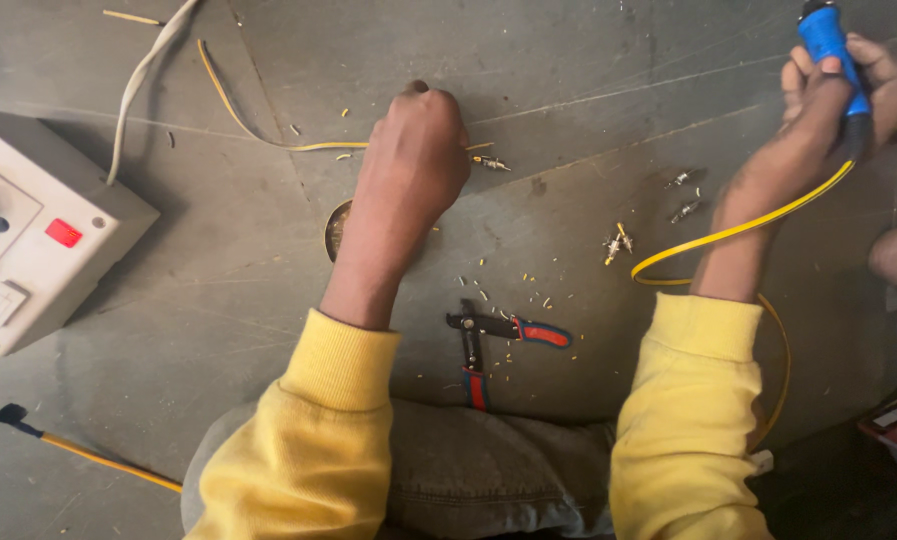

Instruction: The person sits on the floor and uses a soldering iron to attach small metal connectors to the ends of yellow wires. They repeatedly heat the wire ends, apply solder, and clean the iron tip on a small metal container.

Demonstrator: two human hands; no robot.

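The left hand (413,150) is closed in a fist, knuckles up, pressing a thin yellow wire (253,130) down against the grey floor (218,300); the wire runs out to the left of the fist and its stripped end with a small metal connector (492,163) pokes out just to the right. The right hand (828,95) is raised, wrapped tight around a blue-handled tool (830,45), likely a soldering iron, whose yellow cord (738,232) loops down past the wrist and behind the yellow sleeve. Between the two hands, nearer the right forearm, lie a few more small metal connectors (616,243), and below the left wrist sits a pair of red-and-black wire strippers (488,340), opened, among scattered bits of cut insulation. Well off to the left of the left hand is a white switch box (38,240) with a red button. The wire looks light, bendy and apt to spring or slide, so it is best pinned close to its bare end; the tiny connectors seem fiddly and easy to roll, best pinched by the body with fingertips.
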